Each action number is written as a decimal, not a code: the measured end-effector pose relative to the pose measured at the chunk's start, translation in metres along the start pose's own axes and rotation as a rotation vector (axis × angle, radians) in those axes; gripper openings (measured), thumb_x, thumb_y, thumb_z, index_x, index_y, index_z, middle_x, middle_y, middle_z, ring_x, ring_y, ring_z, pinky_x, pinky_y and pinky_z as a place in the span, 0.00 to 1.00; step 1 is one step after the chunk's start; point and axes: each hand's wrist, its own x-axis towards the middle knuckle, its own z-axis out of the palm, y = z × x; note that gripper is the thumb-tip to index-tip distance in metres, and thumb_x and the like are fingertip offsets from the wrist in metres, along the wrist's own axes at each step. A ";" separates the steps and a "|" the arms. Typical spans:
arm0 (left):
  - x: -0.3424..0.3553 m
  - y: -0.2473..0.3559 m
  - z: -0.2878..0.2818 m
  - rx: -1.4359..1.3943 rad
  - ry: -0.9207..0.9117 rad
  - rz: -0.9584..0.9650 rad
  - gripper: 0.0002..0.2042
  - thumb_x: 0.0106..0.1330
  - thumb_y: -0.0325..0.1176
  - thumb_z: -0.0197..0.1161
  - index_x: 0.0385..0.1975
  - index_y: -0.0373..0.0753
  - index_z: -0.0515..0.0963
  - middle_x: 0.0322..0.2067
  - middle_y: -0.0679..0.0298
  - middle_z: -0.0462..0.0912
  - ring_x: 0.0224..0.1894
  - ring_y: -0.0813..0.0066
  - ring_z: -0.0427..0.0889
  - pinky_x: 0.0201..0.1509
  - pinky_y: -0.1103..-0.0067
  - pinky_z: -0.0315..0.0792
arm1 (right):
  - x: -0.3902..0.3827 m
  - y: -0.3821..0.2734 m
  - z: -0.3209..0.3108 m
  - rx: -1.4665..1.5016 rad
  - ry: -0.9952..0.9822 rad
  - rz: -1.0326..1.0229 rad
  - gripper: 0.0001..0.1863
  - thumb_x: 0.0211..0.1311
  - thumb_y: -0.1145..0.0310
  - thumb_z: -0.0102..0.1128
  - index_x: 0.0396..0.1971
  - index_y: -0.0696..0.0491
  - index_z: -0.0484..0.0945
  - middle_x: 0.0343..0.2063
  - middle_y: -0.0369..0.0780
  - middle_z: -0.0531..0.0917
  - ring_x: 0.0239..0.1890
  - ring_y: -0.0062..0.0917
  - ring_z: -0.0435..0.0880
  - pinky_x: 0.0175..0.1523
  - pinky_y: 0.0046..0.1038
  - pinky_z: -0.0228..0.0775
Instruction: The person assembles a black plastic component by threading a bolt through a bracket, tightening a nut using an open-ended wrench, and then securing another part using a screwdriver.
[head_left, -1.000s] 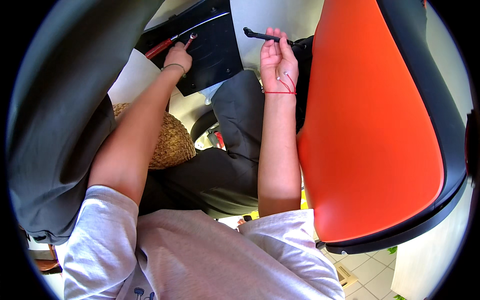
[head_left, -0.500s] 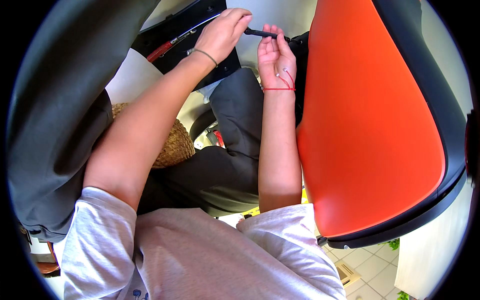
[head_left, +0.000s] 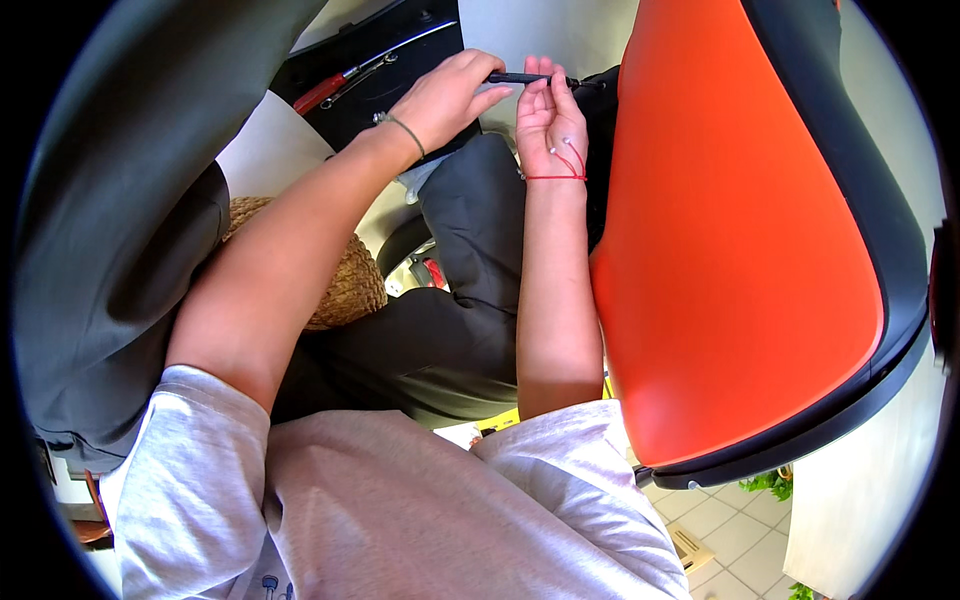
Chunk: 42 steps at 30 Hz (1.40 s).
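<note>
My right hand [head_left: 551, 117] is raised palm toward me, with a red string around the wrist, and its fingers grip a thin black rod-like tool [head_left: 520, 78] that lies level across the fingertips. My left hand [head_left: 445, 97], with a thin band at the wrist, has come beside it and its fingertips touch the left end of the same black tool. Both hands work just left of a big orange chair seat [head_left: 740, 250] with a black rim.
Behind the hands lies a black case [head_left: 370, 90] with a red-handled tool [head_left: 330, 90] and metal tools in it. A grey padded part [head_left: 100, 230] fills the left. A woven basket [head_left: 345, 285] and a dark grey piece [head_left: 470, 260] sit below my arms. Tiled floor shows lower right.
My left hand left the red-handled tool in the black case and moved right to the black tool held in my right hand. The right hand stayed in place.
</note>
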 end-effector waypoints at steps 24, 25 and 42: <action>0.023 0.034 -0.003 -0.688 -0.177 -0.610 0.12 0.66 0.34 0.45 0.41 0.37 0.73 0.21 0.64 0.76 0.16 0.84 0.70 0.17 0.85 0.63 | 0.002 0.003 -0.001 -0.131 0.136 -0.116 0.13 0.58 0.67 0.61 0.36 0.60 0.71 0.33 0.40 0.77 0.36 0.25 0.77 0.38 0.18 0.70; 0.025 0.036 -0.004 -0.841 -0.196 -0.745 0.12 0.66 0.33 0.45 0.42 0.36 0.72 0.20 0.66 0.74 0.16 0.85 0.68 0.16 0.86 0.61 | 0.001 0.002 0.001 -0.131 0.127 -0.142 0.13 0.58 0.67 0.61 0.37 0.60 0.71 0.34 0.40 0.77 0.37 0.25 0.77 0.38 0.19 0.69; -0.002 0.038 0.010 -0.746 -0.112 -0.646 0.16 0.65 0.41 0.50 0.33 0.31 0.73 0.18 0.58 0.78 0.13 0.76 0.73 0.18 0.82 0.66 | 0.001 0.002 0.003 -0.124 0.130 -0.065 0.11 0.57 0.72 0.61 0.37 0.60 0.72 0.33 0.40 0.79 0.39 0.24 0.78 0.41 0.19 0.71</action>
